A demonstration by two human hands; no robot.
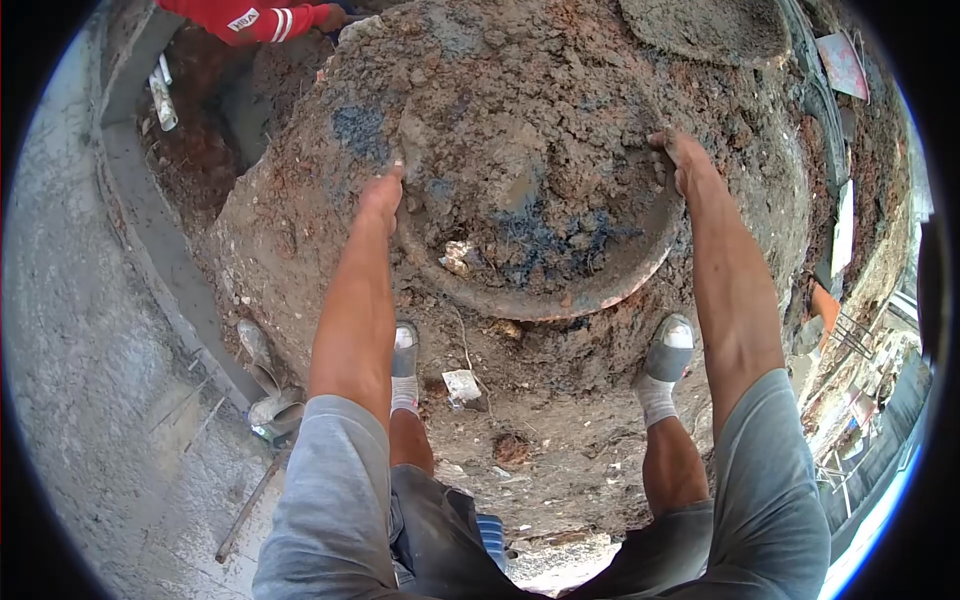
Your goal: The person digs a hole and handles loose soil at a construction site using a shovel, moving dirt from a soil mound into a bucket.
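A wide round basin (600, 297) caked with mud sits on the ground between my arms, loaded with wet, lumpy soil (520, 190). Bluish patches and one pale lump show in the soil. My left hand (381, 194) grips the basin's left rim, thumb on top, the other fingers mostly hidden. On the opposite side, my right hand (682, 158) is closed on the rim, its muddy fingers curled over the edge toward the soil. Both arms are stretched forward, and my feet stand apart just behind the basin.
Another mud-filled basin (710, 25) lies at the upper right. A person's red sleeve (260, 20) shows at the upper left, by a dug pit (240, 110). A low concrete edge (160, 230) and a pair of boots (275, 410) are on the left. Debris (850, 340) lies on the right.
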